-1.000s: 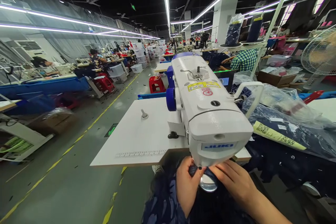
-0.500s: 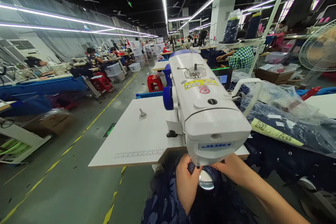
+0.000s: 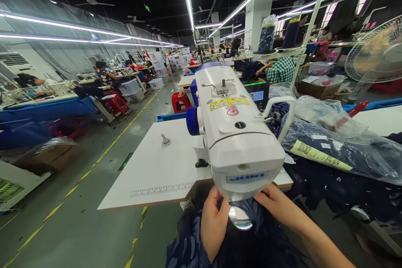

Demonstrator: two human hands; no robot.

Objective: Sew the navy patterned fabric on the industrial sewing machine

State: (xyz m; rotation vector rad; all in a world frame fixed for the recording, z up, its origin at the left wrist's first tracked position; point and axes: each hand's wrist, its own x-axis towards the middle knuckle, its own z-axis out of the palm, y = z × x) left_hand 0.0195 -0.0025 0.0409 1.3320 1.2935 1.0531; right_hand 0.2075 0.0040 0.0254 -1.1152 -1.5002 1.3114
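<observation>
A white sewing machine point(image 3: 243, 142) stands in the middle, its head leaning over the work. Navy leaf-patterned fabric point(image 3: 185, 238) hangs below the head and spreads toward me. To the left of the needle area, my left hand point(image 3: 215, 224) is closed on the fabric, thumb and fingers near the cloth edge. My right hand point(image 3: 276, 203) grips the same fabric on the other side, with some fingertips hidden behind the machine head. Between the hands a shiny round metal part point(image 3: 241, 218) shows through. The needle itself is hidden from view.
A white tabletop point(image 3: 150, 163) with a printed ruler extends left of the machine. Plastic-wrapped navy garments point(image 3: 333, 142) are piled on the right, below a white fan point(image 3: 381, 52). Thread cones point(image 3: 291, 33) stand behind. A red stool point(image 3: 180, 101) and co-workers are farther back.
The view has shifted slightly, so the machine and table appear farther left. Both hands stay on the fabric beside the machine head; the bunched cloth by my left thumb is now less visible.
</observation>
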